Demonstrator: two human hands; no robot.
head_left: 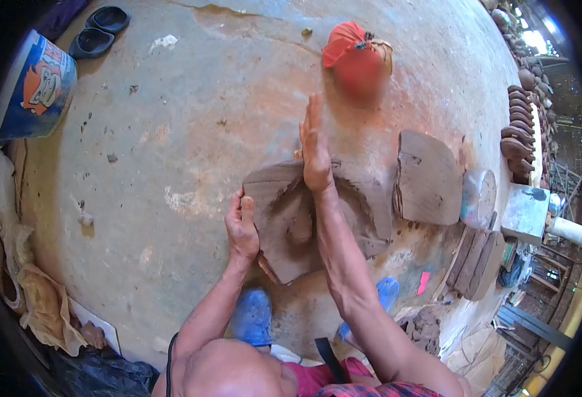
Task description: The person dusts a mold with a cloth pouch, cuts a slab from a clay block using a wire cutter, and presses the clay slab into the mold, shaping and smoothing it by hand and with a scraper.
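A wide slab of brown clay (281, 245) lies on the floor, with curved grooves and a hollow in its middle. My left hand (241, 225) rests against the slab's left edge, fingers spread from the thumb. Edge-on over the upper middle of the slab is my right hand (315, 149), its fingers stretched out and pointing away from me. It holds nothing; what lies under its wrist and forearm is hidden. Another flat clay block (429, 177) sits on the floor to the right.
A red cloth bundle (359, 66) lies beyond the slab, partly blurred. A bucket (36, 89) and dark sandals (99, 32) are at the upper left. On the right are a clear round container (479, 198), clay strips (473, 261) and a metal box (525, 212). Blue shoes (252, 317) stand near the slab.
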